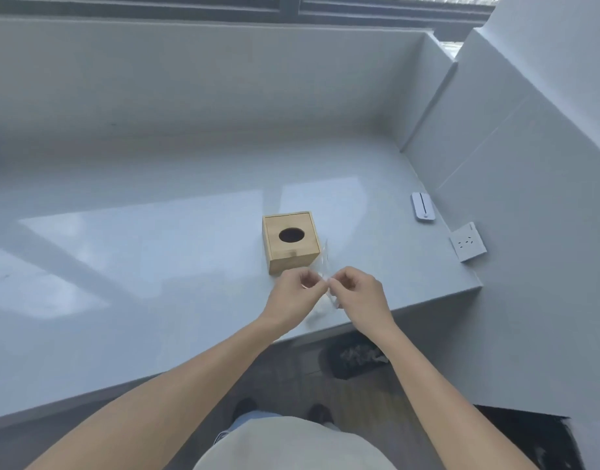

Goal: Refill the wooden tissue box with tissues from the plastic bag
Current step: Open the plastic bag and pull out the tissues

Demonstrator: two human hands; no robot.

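The wooden tissue box stands upright on the grey counter, its dark oval hole facing up with no tissue showing in it. Just in front of it, near the counter's front edge, my left hand and my right hand pinch the top of a clear plastic bag from both sides. The bag is thin and see-through, and it rises beside the box's right front corner. Something white, apparently tissues, shows low between my hands, mostly hidden.
A white remote-like device lies at the counter's right, by the wall. A white wall socket sits on the right wall. Below the counter edge there is a dark bin with crumpled material. A window runs along the back.
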